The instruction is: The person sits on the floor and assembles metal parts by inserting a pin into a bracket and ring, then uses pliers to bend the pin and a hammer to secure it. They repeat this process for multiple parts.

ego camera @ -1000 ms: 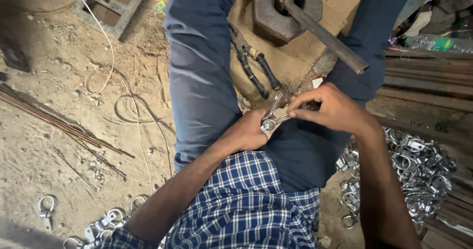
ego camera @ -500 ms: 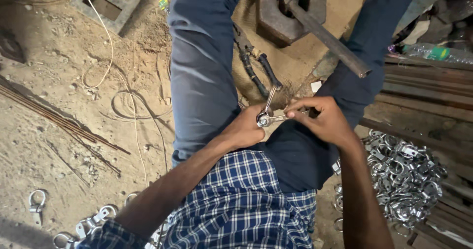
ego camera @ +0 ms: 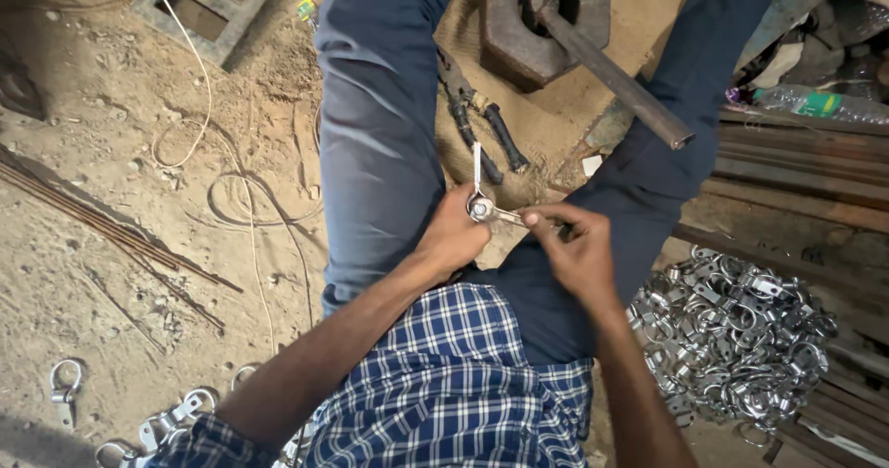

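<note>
Down between the knees, the left hand is curled tight around a small shiny clamp piece, while the right hand pinches a thin metal strip lying toward four o'clock from it. A second strip stands up from the clamp, its long axis pointing to twelve. The ground is sandy dirt. A heap of clamps lies at four o'clock, pliers at twelve, rusty rods at nine.
</note>
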